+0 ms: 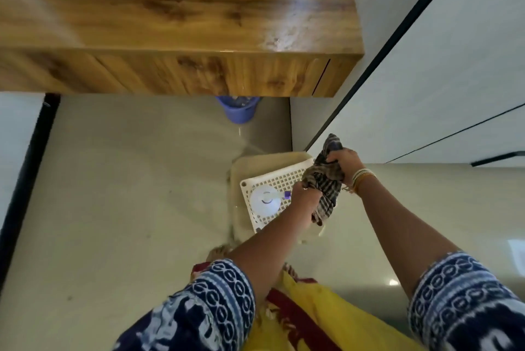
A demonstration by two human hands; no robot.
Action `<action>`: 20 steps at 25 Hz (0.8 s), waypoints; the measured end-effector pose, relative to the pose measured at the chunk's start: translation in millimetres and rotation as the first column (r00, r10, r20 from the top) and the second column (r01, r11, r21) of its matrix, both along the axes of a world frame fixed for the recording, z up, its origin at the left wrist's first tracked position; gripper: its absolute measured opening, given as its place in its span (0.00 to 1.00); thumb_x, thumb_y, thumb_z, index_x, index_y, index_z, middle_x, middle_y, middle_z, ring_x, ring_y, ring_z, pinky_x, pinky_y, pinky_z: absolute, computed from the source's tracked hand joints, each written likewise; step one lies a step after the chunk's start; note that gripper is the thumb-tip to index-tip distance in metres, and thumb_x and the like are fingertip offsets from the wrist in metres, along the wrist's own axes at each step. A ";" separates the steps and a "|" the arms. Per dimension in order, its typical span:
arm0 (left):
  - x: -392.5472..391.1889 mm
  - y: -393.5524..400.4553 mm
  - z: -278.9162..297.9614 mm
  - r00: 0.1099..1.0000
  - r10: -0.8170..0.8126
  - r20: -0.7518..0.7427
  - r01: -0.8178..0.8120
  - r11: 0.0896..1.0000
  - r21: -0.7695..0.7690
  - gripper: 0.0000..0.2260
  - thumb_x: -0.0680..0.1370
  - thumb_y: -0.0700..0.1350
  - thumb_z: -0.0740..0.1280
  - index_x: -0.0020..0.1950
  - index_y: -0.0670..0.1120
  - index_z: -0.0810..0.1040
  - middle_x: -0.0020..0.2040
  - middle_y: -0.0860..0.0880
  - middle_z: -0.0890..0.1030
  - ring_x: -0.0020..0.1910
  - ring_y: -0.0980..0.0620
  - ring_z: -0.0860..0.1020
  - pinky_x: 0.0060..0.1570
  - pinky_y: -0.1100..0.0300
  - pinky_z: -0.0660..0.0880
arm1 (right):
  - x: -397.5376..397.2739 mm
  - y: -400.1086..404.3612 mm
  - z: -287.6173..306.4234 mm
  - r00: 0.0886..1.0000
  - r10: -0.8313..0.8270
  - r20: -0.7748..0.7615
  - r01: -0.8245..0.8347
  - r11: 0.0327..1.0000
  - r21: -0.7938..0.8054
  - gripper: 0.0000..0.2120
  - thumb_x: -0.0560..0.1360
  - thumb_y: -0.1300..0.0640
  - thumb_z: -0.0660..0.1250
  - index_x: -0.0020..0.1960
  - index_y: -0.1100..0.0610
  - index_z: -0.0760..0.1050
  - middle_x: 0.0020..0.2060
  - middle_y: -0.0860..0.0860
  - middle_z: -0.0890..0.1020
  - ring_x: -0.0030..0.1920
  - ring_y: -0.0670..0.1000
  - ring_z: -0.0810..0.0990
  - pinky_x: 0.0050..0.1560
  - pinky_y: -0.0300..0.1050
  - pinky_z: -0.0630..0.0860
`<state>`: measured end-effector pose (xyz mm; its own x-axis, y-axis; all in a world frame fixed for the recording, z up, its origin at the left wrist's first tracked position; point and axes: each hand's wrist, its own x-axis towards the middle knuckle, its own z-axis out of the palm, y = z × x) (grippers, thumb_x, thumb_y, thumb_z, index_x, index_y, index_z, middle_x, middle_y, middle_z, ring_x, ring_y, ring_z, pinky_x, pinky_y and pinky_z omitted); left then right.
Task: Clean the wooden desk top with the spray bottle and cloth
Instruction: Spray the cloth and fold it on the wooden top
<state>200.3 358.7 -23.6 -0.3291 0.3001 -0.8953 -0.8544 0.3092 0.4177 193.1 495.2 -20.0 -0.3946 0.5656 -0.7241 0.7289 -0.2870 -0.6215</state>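
The wooden desk top [170, 1] fills the upper left, glossy with a wet-looking streak near its right end. Below it on the floor a white perforated basket [272, 180] holds the spray bottle [265, 200], seen from above with a purple nozzle. My right hand [345, 161] grips a dark striped cloth [326, 180] bunched above the basket's right side. My left hand [305, 196] holds the lower part of the same cloth, close to the bottle's nozzle. Whether the left hand touches the bottle I cannot tell.
A blue bucket [238, 109] stands on the floor under the desk's front edge. White cabinet panels with black trim [426, 66] rise at the right. A black-edged panel [28, 166] runs along the left. My feet [221, 251] stand on the pale tiled floor [127, 194].
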 end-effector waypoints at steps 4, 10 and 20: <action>26.4 20.7 -42.1 0.978 0.208 0.012 -0.207 0.976 -0.063 0.14 0.77 0.36 0.65 0.60 0.45 0.68 0.49 0.46 0.76 0.53 0.44 0.75 0.59 0.48 0.75 | -3.3 13.3 -48.7 0.915 0.393 0.085 -0.402 0.906 0.131 0.15 0.71 0.64 0.72 0.57 0.64 0.77 0.46 0.59 0.81 0.51 0.61 0.80 0.58 0.53 0.77; 37.5 32.7 -109.9 0.985 0.171 0.017 -0.165 0.968 -0.186 0.19 0.78 0.37 0.64 0.69 0.42 0.67 0.60 0.41 0.76 0.61 0.40 0.75 0.61 0.44 0.74 | 2.3 18.5 -124.1 0.789 0.599 0.141 -0.615 0.767 0.182 0.20 0.71 0.62 0.74 0.61 0.65 0.75 0.54 0.62 0.81 0.54 0.60 0.79 0.56 0.49 0.76; 33.3 8.1 -99.2 0.887 -0.364 -0.283 0.260 0.902 -0.345 0.24 0.78 0.36 0.60 0.74 0.44 0.63 0.66 0.44 0.74 0.65 0.44 0.73 0.54 0.58 0.70 | 21.9 19.7 -125.7 0.618 0.755 0.218 -0.783 0.569 0.251 0.28 0.78 0.66 0.60 0.76 0.54 0.60 0.65 0.59 0.75 0.60 0.59 0.76 0.55 0.47 0.72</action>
